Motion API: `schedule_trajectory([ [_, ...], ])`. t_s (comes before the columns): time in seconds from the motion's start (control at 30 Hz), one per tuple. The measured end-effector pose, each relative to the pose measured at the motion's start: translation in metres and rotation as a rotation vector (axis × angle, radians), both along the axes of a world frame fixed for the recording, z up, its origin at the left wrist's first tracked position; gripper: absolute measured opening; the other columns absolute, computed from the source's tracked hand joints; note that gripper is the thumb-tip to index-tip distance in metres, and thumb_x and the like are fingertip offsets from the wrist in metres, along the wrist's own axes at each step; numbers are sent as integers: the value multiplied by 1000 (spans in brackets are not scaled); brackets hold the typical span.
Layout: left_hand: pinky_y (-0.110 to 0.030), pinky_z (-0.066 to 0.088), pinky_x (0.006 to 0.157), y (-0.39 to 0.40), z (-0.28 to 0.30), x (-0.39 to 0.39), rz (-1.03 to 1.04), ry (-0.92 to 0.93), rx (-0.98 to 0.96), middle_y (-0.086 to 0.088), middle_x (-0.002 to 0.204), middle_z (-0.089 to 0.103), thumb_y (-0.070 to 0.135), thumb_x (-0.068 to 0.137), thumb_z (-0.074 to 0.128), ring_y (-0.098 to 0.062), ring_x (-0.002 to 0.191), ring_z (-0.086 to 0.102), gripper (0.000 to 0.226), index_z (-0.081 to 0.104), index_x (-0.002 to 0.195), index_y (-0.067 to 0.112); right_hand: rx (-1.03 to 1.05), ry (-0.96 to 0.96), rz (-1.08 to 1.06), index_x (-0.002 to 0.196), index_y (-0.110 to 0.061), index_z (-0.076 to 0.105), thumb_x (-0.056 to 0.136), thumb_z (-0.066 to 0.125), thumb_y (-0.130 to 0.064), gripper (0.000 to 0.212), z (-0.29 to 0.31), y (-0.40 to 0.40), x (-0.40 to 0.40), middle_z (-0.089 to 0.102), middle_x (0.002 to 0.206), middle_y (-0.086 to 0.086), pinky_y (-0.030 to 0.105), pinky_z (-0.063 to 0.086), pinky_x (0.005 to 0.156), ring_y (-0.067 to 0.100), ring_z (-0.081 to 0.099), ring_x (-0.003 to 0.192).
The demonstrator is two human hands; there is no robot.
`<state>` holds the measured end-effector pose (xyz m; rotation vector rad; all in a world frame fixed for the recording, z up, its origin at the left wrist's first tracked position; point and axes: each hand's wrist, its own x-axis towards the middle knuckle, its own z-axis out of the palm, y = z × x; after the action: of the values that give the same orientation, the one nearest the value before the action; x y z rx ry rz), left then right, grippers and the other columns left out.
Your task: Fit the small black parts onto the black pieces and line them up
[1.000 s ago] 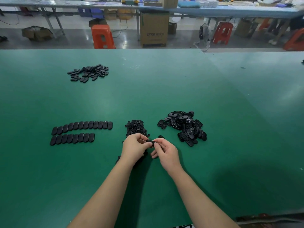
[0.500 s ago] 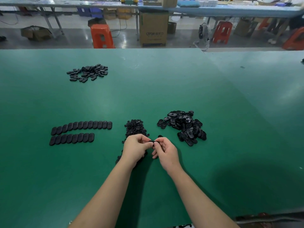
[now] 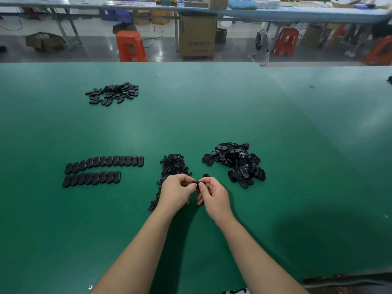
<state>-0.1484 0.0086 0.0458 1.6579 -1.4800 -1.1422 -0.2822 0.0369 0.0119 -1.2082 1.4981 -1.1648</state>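
We record, on the green table (image 3: pixel 233 115), both hands meeting just above the surface near its front middle. The left hand (image 3: pixel 177 193) and right hand (image 3: pixel 214 197) each pinch one end of a single black oval piece (image 3: pixel 196 184) between curled fingertips; whether a small part is already seated in it we cannot tell, as the fingers cover most of it.

Just behind the left hand: a heap of small black parts (image 3: pixel 174 166), trailing down toward its wrist. One stray small part (image 3: pixel 205 176) lies just beyond the right hand.

To the right of that heap: a loose pile of black oval pieces (image 3: pixel 235 163), several showing a hole.

Well to the left: two rows of oval pieces laid side by side, the upper row (image 3: pixel 105 163) longer, the lower row (image 3: pixel 91 179) shorter.

Far left rear: a further scattered pile (image 3: pixel 112 93) of black pieces.

Beyond the table: an orange stool (image 3: pixel 130 46) and a cardboard box (image 3: pixel 197 37).
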Motion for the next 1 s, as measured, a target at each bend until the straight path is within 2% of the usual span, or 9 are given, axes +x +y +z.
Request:
schedule_trajectory([
  [0.1, -20, 43, 47, 1, 1, -3, 17, -61, -9, 9, 66, 71, 19, 83, 74, -6, 45, 56, 11, 71, 76, 26, 7, -11, -5, 94, -16, 63, 102, 57, -11, 11, -2, -1, 0, 67, 70, -3, 28, 53, 57, 12, 59, 53],
  [0.27, -20, 47, 56, 4, 1, -7, 26, -115, -32, 8, 73, 71, 20, 84, 73, -10, 61, 64, 8, 70, 78, 25, -16, -31, -18, 92, -20, 64, 98, 63, -13, 9, -4, 0, -1, 69, 76, -3, 22, 51, 57, 8, 62, 60],
  [0.43, -30, 55, 67, 7, 1, -11, 30, -132, -68, 7, 75, 71, 19, 85, 70, -15, 67, 67, 4, 70, 82, 21, -15, -19, -32, 93, -22, 64, 96, 65, -13, 10, -7, -3, -1, 72, 86, -1, 40, 60, 78, 15, 70, 84],
  [0.57, -24, 52, 65, 8, 1, -12, -22, -156, -128, 11, 75, 70, 17, 90, 67, -8, 66, 65, 8, 72, 85, 22, -23, -50, -59, 94, -24, 62, 97, 63, -13, 11, -8, -4, 0, 71, 89, 1, 50, 58, 83, 21, 69, 89],
  [0.7, -11, 46, 66, 8, 0, -12, -85, -197, -183, 15, 80, 69, 13, 92, 64, 3, 71, 61, 14, 74, 96, 22, -38, -56, -95, 94, -27, 60, 99, 61, -15, 13, -8, -4, 0, 68, 83, -2, 49, 56, 75, 14, 62, 76],
  [0.8, -19, 51, 78, 9, 0, -12, -106, -281, -254, 12, 90, 70, 14, 90, 66, 2, 76, 58, 19, 73, 107, 19, -23, -85, -84, 93, -26, 61, 99, 61, -15, 13, -8, -4, 0, 68, 79, -1, 43, 54, 66, 10, 59, 68],
  [0.87, -24, 50, 82, 10, -1, -13, -147, -374, -333, 7, 100, 70, 16, 91, 64, -7, 83, 59, 28, 69, 118, 21, -19, -96, -81, 93, -24, 61, 100, 60, -14, 12, -7, -3, 1, 69, 82, 5, 39, 52, 63, 11, 58, 66],
  [0.93, -30, 51, 75, 12, -1, -12, -186, -510, -416, 7, 99, 68, 20, 94, 60, -15, 87, 62, 27, 66, 120, 27, -25, -103, -84, 95, -22, 62, 101, 59, -13, 11, -7, -3, 1, 69, 83, 10, 36, 51, 59, 12, 57, 62],
  [1.0, -32, 49, 63, 13, -1, -9, -185, -614, -495, 7, 95, 67, 23, 96, 59, -17, 81, 64, 22, 67, 115, 29, -35, -102, -87, 97, -23, 64, 101, 57, -15, 12, -6, -2, 1, 70, 82, 7, 33, 51, 54, 12, 56, 58],
])
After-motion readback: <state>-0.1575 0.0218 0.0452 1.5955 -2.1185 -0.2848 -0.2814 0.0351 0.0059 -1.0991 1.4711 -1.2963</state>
